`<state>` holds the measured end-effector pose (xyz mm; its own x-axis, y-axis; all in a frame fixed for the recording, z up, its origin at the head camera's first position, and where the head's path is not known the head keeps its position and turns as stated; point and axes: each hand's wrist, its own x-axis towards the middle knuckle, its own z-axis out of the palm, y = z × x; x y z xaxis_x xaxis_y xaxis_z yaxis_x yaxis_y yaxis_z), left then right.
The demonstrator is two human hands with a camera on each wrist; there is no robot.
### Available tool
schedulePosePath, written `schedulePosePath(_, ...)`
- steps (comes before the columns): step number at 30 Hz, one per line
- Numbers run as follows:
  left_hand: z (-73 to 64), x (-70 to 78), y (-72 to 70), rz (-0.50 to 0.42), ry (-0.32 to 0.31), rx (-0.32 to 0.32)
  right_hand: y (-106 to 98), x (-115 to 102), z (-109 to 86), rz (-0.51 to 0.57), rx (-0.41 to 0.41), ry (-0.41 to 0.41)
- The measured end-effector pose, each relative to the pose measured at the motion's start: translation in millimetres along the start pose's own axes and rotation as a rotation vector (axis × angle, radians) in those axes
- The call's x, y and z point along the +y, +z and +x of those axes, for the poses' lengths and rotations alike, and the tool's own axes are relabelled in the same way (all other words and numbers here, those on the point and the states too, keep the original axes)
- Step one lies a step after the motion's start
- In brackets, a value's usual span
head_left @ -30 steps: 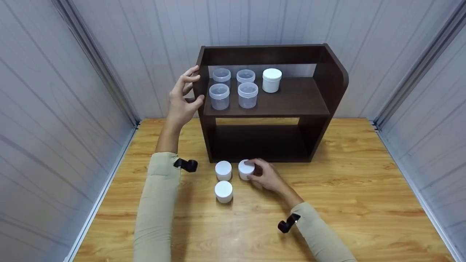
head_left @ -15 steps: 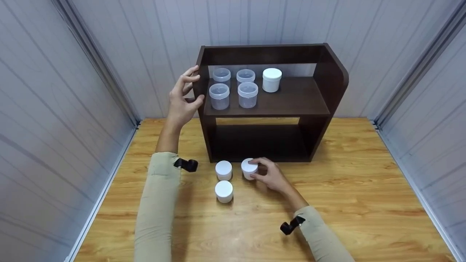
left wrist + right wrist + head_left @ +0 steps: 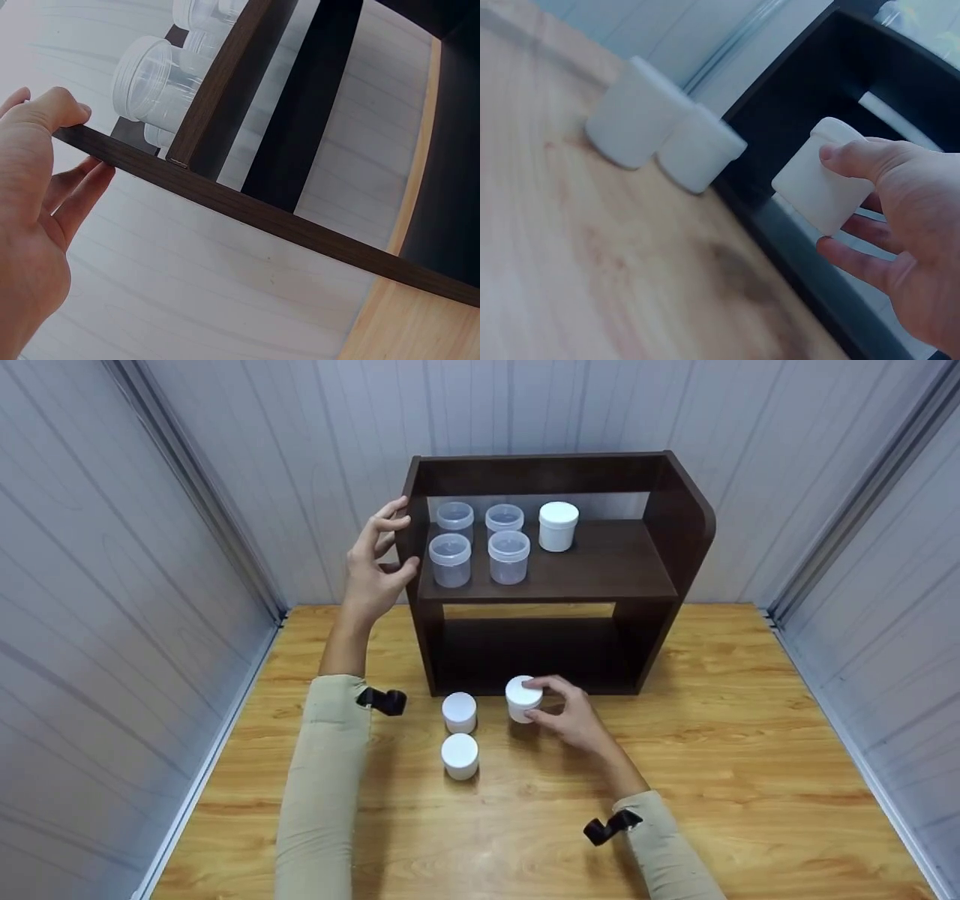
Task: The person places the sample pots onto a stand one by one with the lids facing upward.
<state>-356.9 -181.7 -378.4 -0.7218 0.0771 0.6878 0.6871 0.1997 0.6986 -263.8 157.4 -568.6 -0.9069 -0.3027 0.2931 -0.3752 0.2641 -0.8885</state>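
Four clear jars [image 3: 450, 566] and one white jar [image 3: 558, 531] stand on a dark shelf [image 3: 607, 577], two white jars [image 3: 460, 757] on the table [image 3: 750, 750]. The right hand [image 3: 574, 718] pinches a fourth white jar [image 3: 520, 701], lifted, between thumb and fingers; the left hand [image 3: 373, 576] grips the shelf's left side.

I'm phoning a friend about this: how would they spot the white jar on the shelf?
Find the dark brown shelf unit. On its upper board, look right of the four clear jars. There stands the white jar, the only opaque one up there.
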Motion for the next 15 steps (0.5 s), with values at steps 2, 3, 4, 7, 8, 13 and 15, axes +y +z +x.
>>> schedulePosePath(2,0.1,0.2,0.0,0.003,0.001,0.0,-3,-6,-0.1,-0.001,0.011,-0.014)
schedulePosePath(3,0.2,0.2,0.0,0.004,0.003,-0.001,-5,-9,0.0,0.005,0.018,-0.02)
schedulePosePath(4,0.2,0.1,-0.1,0.005,0.003,-0.001,-6,-12,0.0,0.012,0.023,-0.025)
schedulePosePath(7,-0.1,-0.1,-0.3,0.01,0.004,-0.002,-11,-23,0.5,0.039,0.047,-0.027)
schedulePosePath(8,-0.3,-0.2,-0.5,0.013,0.004,-0.002,-13,-26,0.8,0.048,0.056,-0.026)
schedulePosePath(13,-0.2,-1.0,-0.8,0.019,0.004,-0.004,-23,-42,3.5,0.077,0.095,-0.043)
schedulePosePath(15,0.3,-1.5,-0.9,0.024,0.007,-0.003,-27,-48,4.9,0.087,0.106,-0.067)
